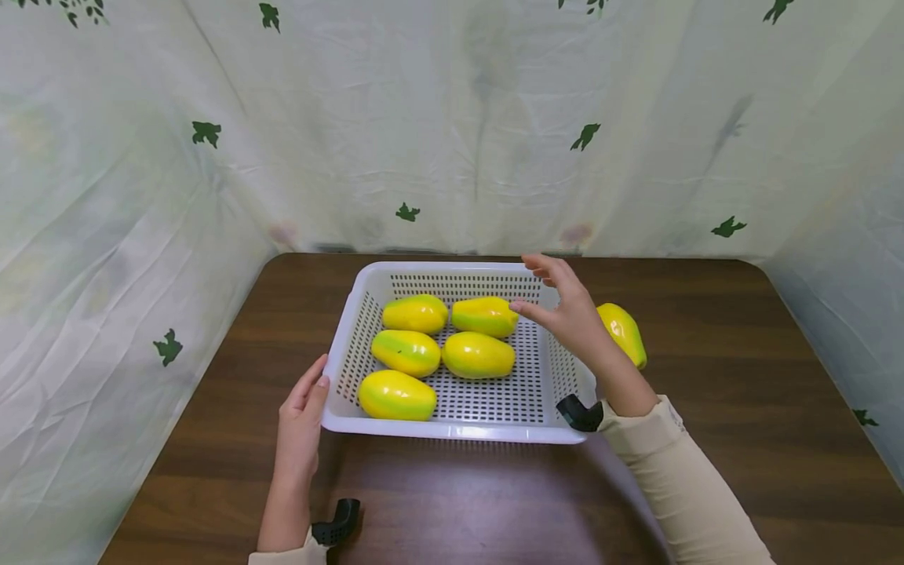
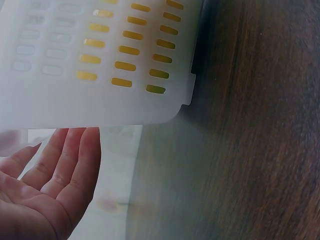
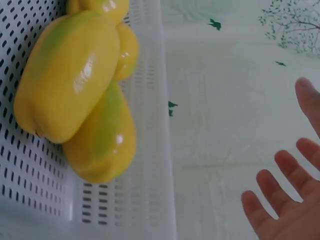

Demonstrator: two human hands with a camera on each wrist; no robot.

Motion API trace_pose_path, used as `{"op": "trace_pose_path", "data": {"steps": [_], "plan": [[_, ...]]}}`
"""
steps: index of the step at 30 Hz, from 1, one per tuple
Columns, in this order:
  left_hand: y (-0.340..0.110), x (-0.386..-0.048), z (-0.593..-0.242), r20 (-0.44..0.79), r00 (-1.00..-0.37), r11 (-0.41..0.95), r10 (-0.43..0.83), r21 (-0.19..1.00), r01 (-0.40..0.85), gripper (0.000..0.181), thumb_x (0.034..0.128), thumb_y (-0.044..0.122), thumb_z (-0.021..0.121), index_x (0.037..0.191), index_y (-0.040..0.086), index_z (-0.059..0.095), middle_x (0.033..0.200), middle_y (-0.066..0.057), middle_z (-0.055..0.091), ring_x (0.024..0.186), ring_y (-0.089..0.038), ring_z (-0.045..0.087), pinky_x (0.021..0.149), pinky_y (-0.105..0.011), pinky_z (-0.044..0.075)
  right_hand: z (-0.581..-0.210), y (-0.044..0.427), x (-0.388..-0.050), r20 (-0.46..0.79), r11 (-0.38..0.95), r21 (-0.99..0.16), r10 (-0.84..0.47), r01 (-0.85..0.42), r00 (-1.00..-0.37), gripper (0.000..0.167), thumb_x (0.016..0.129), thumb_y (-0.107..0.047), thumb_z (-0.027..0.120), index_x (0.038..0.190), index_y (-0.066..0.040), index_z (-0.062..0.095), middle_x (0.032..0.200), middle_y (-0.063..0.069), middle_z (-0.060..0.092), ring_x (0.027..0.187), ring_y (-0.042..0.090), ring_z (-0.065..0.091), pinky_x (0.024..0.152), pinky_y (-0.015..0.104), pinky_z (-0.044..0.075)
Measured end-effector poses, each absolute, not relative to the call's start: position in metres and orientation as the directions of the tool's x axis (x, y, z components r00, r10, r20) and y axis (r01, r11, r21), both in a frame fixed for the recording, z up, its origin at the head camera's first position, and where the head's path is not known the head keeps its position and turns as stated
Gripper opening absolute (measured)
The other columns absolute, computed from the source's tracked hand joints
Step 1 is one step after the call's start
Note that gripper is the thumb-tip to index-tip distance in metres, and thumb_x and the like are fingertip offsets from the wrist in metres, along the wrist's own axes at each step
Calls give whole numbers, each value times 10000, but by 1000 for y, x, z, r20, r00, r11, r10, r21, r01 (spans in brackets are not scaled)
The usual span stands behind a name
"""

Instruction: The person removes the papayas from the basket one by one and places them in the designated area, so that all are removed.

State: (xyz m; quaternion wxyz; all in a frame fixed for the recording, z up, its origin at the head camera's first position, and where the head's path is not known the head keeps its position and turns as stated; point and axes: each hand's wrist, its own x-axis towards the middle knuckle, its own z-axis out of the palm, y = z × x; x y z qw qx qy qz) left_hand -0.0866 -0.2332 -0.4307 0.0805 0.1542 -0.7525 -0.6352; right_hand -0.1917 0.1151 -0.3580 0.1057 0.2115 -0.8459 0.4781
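Though partly behind right wrist (image 1: 621, 380), yellow fruit (image 1: 625, 333)

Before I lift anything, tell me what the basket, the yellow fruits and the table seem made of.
Basket: probably white plastic, slightly shiny; its slotted walls look moulded.
Yellow fruits: glossy, with sharp highlights; perhaps plastic imitations, though real skin is possible.
Table: dark wood or wood-look laminate, softly reflective, with streaked grain.
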Motion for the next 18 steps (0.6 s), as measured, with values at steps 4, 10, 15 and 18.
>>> {"op": "trace_pose_path", "data": {"steps": [4, 10, 15, 18], "plan": [[-233, -86, -431, -69, -940, 150, -333, 981, -125, 445, 919, 383, 466, 1341, 241, 441, 1334, -28, 436, 1104, -186, 467, 794, -198, 456, -366, 108, -197, 286, 418, -806, -345, -419, -894, 656, 776, -225, 709, 1334, -102, 388, 1273, 77, 434, 1124, 259, 421, 952, 422, 351], [-233, -85, -430, -73, -944, 151, -323, 980, -128, 446, 923, 378, 461, 1346, 240, 433, 1335, -39, 432, 1093, -182, 468, 780, -189, 460, -381, 100, -205, 166, 399, -840, -456, -368, -874, 642, 801, -202, 689, 1340, -68, 369, 1276, 129, 439, 1099, 306, 448, 932, 458, 367], [-232, -84, -429, -74, -944, 146, -322, 981, -126, 431, 922, 375, 463, 1336, 256, 443, 1328, -24, 435, 1081, -175, 472, 767, -168, 460, -391, 94, -208, 36, 454, -834, -520, -312, -854, 618, 798, -231, 693, 1328, -106, 399, 1264, 97, 458, 1070, 279, 474, 911, 479, 384], [-232, -85, -430, -68, -943, 154, -324, 980, -123, 437, 921, 379, 461, 1340, 256, 438, 1332, -21, 432, 1085, -170, 474, 770, -167, 459, -394, 93, -209, -14, 473, -828, -553, -301, -833, 603, 793, -238, 698, 1311, -109, 418, 1227, 101, 482, 1051, 274, 491, 894, 475, 403]]}}
